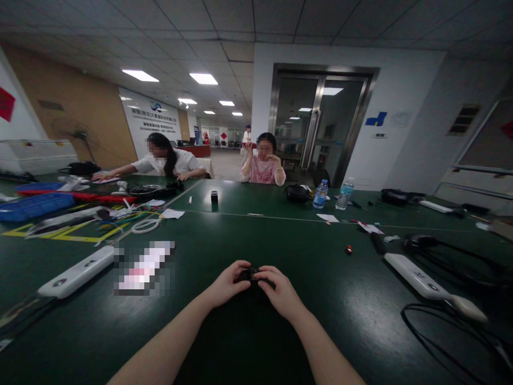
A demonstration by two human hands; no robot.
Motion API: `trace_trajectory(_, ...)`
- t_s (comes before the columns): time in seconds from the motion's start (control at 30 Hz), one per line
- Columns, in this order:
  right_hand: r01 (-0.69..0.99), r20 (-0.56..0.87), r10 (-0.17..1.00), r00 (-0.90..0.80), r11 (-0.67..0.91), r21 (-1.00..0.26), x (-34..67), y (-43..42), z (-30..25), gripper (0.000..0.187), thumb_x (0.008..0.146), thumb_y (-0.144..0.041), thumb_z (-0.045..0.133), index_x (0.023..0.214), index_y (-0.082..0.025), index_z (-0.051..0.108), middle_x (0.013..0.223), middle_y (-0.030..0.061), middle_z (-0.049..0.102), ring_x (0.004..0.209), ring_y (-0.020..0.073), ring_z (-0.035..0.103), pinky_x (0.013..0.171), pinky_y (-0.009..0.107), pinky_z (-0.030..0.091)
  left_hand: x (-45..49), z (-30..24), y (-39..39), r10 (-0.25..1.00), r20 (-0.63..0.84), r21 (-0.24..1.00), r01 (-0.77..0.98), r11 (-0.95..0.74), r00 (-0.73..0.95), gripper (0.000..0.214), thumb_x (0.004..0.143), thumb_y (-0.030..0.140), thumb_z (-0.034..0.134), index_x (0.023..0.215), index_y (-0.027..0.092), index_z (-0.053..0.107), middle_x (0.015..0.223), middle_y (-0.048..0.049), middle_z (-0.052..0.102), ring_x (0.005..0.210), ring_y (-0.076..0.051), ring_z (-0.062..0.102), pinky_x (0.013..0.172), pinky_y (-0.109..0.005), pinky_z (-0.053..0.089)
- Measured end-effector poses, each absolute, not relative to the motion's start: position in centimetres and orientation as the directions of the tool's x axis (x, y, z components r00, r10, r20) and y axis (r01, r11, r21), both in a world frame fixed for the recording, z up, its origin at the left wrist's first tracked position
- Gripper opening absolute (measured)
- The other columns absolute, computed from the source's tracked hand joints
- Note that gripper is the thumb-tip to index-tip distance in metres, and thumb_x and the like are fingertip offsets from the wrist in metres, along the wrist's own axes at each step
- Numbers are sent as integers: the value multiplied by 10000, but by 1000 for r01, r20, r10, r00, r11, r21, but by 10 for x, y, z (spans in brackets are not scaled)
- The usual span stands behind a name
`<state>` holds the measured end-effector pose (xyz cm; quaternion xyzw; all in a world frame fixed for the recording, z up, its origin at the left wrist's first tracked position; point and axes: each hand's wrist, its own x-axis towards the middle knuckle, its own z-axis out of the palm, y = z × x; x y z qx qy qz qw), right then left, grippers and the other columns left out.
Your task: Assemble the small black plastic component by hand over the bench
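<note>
Well beyond black part (pixel 250 275), water bottles (pixel 320 194) (pixel 345 194)

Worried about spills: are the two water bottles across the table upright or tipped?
Both upright: the blue-label bottle and the clear bottle stand on their bases on the table, caps on top.

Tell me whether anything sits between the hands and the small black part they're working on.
Nothing visible does. The left hand and right hand both grip the small black part from either side, over the green table. The white power strip and the small red piece lie off to the sides.
</note>
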<state>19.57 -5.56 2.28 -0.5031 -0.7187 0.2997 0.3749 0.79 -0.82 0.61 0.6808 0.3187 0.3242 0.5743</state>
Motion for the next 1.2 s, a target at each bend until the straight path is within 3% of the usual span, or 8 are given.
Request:
trace_trajectory(0.27, 487, 295, 935, -197, 355, -798, 196, -56, 23, 296, 767, -169, 529, 1048, -256, 563, 1082, 16, 574, 1041, 179, 529, 924, 365, 414, 8, 6, -8, 795, 56, 990, 72, -124, 604, 389, 730, 191, 597, 1072, 196, 411, 961, -43, 582, 926, -189, 563, 830, -379, 421)
trace_trajectory(1.2, 515, 282, 942, -181, 335, -789, 196, -59, 26, 235, 758, -198, 548, 982, -250, 599, 1054, 26, 572, 1013, 190, 543, 906, 370, 430, 8, 4, -8, 787, 77, 988, 60, -143, 613, 378, 740, 196, 603, 1059, 204, 400, 927, -18, 567, 880, -158, 557, 799, -335, 427)
